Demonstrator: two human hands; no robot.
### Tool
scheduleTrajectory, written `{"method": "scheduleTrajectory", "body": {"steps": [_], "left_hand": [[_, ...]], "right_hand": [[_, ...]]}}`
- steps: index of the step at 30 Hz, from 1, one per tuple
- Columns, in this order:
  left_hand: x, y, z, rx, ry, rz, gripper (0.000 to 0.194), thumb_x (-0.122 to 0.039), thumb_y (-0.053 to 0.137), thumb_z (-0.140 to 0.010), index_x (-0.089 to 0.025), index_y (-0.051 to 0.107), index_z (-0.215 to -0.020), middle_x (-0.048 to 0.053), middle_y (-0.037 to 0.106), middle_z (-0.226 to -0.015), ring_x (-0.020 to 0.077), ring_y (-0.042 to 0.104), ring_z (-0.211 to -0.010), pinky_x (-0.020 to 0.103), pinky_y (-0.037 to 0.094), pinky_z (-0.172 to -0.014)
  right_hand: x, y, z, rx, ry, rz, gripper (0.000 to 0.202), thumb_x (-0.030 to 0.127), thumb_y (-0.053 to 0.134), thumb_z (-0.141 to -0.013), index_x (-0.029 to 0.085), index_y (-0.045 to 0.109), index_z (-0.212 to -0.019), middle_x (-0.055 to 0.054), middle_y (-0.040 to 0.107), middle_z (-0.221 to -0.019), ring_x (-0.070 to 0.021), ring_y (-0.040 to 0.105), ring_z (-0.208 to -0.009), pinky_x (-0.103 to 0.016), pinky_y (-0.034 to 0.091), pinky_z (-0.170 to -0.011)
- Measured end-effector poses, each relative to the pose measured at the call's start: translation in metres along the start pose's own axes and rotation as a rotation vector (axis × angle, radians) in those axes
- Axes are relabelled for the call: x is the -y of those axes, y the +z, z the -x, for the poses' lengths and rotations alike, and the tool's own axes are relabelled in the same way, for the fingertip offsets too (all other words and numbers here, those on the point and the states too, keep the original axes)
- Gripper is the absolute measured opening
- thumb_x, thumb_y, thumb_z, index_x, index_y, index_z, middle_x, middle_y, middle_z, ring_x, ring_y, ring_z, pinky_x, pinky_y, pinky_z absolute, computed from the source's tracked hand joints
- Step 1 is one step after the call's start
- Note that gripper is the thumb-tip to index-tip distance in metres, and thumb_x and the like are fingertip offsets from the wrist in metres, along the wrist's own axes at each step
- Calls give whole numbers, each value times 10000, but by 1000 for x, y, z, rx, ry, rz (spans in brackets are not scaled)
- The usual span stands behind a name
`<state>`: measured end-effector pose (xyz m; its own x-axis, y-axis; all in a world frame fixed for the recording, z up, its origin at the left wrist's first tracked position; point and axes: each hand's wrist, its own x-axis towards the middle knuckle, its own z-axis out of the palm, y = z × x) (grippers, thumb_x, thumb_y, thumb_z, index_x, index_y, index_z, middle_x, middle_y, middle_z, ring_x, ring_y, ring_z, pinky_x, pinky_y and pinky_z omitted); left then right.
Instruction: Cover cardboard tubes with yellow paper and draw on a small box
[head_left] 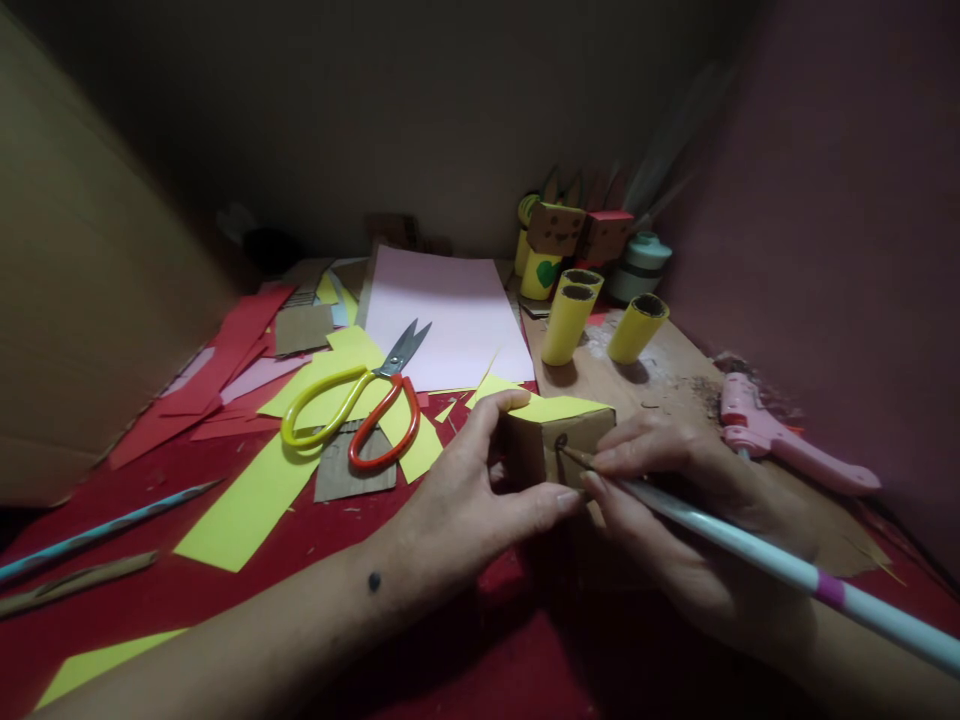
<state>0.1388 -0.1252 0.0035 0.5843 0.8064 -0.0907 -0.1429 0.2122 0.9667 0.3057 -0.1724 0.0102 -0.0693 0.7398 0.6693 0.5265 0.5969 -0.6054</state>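
A small cardboard box [525, 450] with a yellow paper top [562, 407] is gripped by my left hand [480, 490], fingers behind it and thumb along its front. My right hand [675, 490] pinches a white pencil [735, 540] with a purple band. The pencil's tip touches the box's front face, at a small dark round mark [561, 441]. Fingers of the right hand hide the right part of that face. Left of the box lie scissors [395, 366], blades apart, with one yellow and one red handle, on yellow paper strips [247, 500].
Yellow paper tubes [566, 325] stand behind the box, near a finished cardboard-headed figure [555, 240]. A pink glue gun [795, 445] lies at right. Pink paper sheets [450, 300] lie at the back, red scraps [232, 360] and a blue pencil [105, 530] at left. Cardboard [82, 250] walls the left.
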Motion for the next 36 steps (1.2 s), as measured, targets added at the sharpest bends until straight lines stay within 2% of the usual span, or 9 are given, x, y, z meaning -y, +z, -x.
{"method": "scheduleTrajectory", "body": {"steps": [21, 32, 36], "left_hand": [[3, -1, 1, -2, 15, -19, 588, -220, 741, -747, -277, 390, -1215, 6, 617, -1065, 190, 590, -1012, 325, 480, -865], [1, -1, 1, 8, 21, -22, 577, -221, 730, -757, -268, 393, -1222, 24, 614, -1080, 215, 590, -1029, 359, 477, -887], [-1, 0, 2, 8, 10, -27, 575, -212, 717, -761, -258, 384, -1228, 38, 617, -1094, 224, 588, -1041, 366, 475, -893]], "right_hand": [[0, 1, 0, -32, 32, 13, 166, 89, 628, -786, 237, 575, -838, 10, 624, -769, -140, 607, -698, -260, 471, -570], [2, 1, -1, -42, 53, 55, 141, 111, 611, -798, 244, 566, -815, 1, 633, -759, -143, 600, -641, -274, 474, -545], [1, 0, -1, -33, 36, 30, 179, 78, 622, -775, 242, 571, -822, 6, 627, -744, -152, 619, -693, -257, 481, -555]]}}
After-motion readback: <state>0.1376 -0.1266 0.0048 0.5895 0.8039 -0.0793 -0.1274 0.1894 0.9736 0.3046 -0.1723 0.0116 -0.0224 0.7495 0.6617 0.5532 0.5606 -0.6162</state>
